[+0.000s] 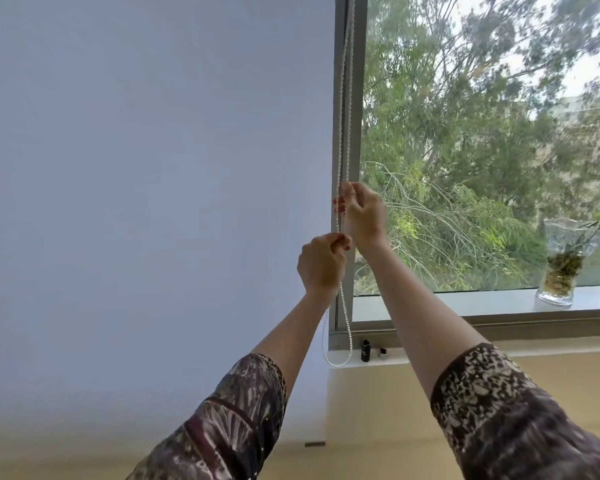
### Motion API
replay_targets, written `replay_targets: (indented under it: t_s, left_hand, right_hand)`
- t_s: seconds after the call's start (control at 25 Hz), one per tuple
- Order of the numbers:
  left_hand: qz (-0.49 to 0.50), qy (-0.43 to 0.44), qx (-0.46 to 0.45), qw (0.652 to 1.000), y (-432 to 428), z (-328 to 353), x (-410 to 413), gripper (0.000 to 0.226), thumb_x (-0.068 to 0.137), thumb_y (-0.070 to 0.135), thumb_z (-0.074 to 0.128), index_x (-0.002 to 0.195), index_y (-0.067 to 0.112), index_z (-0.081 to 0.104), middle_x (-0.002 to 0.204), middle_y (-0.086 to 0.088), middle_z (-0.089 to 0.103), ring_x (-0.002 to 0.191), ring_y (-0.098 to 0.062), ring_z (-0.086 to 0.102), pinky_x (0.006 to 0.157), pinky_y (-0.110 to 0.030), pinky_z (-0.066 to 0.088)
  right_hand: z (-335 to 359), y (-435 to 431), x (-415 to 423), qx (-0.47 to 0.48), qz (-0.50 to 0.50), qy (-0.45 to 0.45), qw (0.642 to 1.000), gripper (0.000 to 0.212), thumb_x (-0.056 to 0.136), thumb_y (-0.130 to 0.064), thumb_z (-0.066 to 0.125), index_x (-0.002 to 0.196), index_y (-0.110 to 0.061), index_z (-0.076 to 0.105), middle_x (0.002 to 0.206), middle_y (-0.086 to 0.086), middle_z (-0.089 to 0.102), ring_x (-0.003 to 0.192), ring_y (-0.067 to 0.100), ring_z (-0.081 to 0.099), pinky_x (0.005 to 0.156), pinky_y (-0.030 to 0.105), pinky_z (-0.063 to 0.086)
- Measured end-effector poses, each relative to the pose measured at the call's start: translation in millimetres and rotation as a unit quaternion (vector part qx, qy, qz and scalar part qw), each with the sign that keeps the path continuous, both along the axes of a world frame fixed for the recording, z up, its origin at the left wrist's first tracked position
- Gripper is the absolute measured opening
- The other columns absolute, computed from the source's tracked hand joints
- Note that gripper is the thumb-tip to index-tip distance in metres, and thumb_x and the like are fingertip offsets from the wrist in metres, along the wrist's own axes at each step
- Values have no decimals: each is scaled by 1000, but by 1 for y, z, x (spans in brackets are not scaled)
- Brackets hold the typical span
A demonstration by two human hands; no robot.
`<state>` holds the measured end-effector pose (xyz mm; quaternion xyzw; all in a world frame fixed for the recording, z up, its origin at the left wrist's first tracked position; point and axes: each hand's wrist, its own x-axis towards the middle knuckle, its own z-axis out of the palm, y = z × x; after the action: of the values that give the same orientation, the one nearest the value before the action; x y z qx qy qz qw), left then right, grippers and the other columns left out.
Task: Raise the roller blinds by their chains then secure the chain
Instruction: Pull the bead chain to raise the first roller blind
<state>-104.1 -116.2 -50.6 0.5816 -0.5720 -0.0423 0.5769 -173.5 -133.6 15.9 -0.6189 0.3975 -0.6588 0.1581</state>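
Note:
A pale grey roller blind [153, 185] covers the left window, its bottom edge hanging below the sill. A white bead chain [343, 109] runs down along the grey window frame beside the blind's right edge and ends in a loose loop [340, 358] near the sill. My right hand [362, 213] grips the chain higher up, fingers closed around it. My left hand [323, 263] is closed on the chain just below and to the left of the right hand. Both arms reach up and forward in patterned sleeves.
The right window is uncovered and shows trees. A glass vase [561, 265] with a plant stands on the outer ledge at the right. A small dark bottle [365, 350] and a small cap [382, 353] sit on the sill by the chain loop. Below is a cream wall.

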Motion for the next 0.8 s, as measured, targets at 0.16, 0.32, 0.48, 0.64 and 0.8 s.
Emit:
replay_targets:
  t_s: [0.16, 0.32, 0.48, 0.64, 0.8]
  left_hand:
    - [25, -8, -15, 1000, 4, -8, 4, 20, 88, 22, 55, 83, 27, 74, 81, 2, 76, 73, -22, 66, 55, -23, 35]
    - [17, -34, -46, 998, 11, -8, 13, 16, 90, 29, 59, 91, 28, 75, 87, 7, 77, 78, -19, 69, 57, -20, 42]
    - [-9, -53, -54, 997, 18, -11, 19, 17, 90, 27, 58, 89, 26, 75, 83, 6, 77, 73, -18, 68, 51, -17, 35]
    - [-47, -64, -13, 997, 25, -31, 35, 16, 89, 31, 59, 94, 27, 75, 84, 8, 77, 77, -16, 70, 63, -23, 50]
    - [-150, -64, 56, 985, 36, -51, 47, 24, 86, 30, 62, 107, 23, 73, 99, 5, 77, 94, -11, 70, 87, -35, 57]
  right_hand:
    - [8, 4, 12, -42, -37, -23, 998, 19, 95, -15, 51, 89, -9, 68, 72, 0, 67, 65, 11, 66, 57, 20, 50]
    - [1, 5, 8, -79, -118, 0, 990, 16, 92, -10, 55, 92, -5, 70, 86, 8, 68, 67, 8, 56, 59, 3, 41]
    - [-4, 19, 14, -106, -122, -2, 987, 16, 90, -7, 54, 82, -6, 67, 82, 9, 67, 69, 14, 56, 60, 4, 40]
    - [-29, 34, 15, -91, -132, 14, 987, 18, 91, -6, 53, 79, -4, 67, 80, 8, 66, 68, 15, 54, 60, 4, 37]
    - [-64, 44, 11, -58, -147, 45, 986, 18, 91, -5, 52, 79, -4, 66, 80, 10, 66, 70, 16, 53, 61, 4, 34]
